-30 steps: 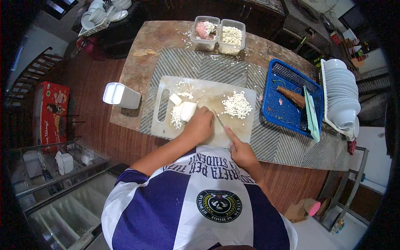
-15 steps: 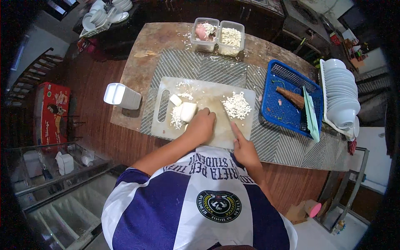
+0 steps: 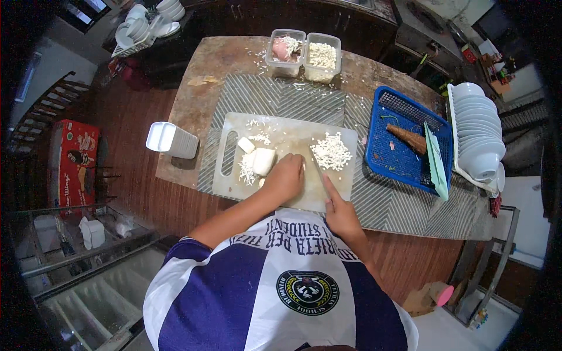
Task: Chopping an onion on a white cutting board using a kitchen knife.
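My right fingers [image 3: 331, 188] hold the knife [image 3: 318, 164]; left fingers [image 3: 297, 162] curl apart from it, likely for safety, can't tell around what.

wht bowls [image 3: 480, 131] racked far r, nr blu basket [image 3: 376, 126]; red box [image 3: 61, 169] on flr [image 3: 132, 146], l.

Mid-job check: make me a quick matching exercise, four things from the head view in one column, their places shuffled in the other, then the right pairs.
Things
1. Knife
2. Heap of chopped white pieces
3. Blue basket
4. White stacked containers

Places
A. Near the left edge of the table
B. Gripped in the right hand
C. Between the cutting board and the stacked white dishes
D. On the right part of the cutting board

Right pairs
1-B
2-D
3-C
4-A
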The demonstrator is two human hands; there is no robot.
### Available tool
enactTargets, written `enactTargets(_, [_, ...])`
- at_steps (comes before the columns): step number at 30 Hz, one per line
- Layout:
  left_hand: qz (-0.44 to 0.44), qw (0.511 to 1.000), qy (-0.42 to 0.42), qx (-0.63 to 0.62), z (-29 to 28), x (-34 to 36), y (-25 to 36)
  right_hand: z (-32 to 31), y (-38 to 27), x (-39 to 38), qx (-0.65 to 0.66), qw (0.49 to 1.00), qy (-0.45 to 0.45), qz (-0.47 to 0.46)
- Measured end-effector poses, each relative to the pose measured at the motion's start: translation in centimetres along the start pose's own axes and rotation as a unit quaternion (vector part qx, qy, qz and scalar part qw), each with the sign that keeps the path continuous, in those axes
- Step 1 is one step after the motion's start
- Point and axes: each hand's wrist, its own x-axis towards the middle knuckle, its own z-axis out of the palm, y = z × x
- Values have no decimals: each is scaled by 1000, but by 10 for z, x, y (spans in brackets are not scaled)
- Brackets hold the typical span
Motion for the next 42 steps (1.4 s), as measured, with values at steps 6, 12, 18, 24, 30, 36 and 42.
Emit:
enactTargets(6, [-8,999,-18,35,-6,-4,4,-1,0,-1,-6,1000,-25,-1])
enactTargets(12, [8,1000,-11,26,-3,0,0,0,-1,2,-11,999,-33,7])
enactTargets(18, [2,1000,-2,30,1,0,-6,-4,-10,3,-25,998,-55,29])
enactTargets(24, [14,999,11,34,4,1,-9,1,-6,0,-30,999,-45,0])
enactTargets(30, [17,999,17,42,6,1,-9,0,-10,-2,-43,997,-55,16])
enactTargets(36, [22,999,29,27,4,-2,-4,3,-7,1,-67,994,-81,19])
enactTargets(42, [22,998,38,51,2,-6,-3,5,-6,2,-68,994,-82,21])
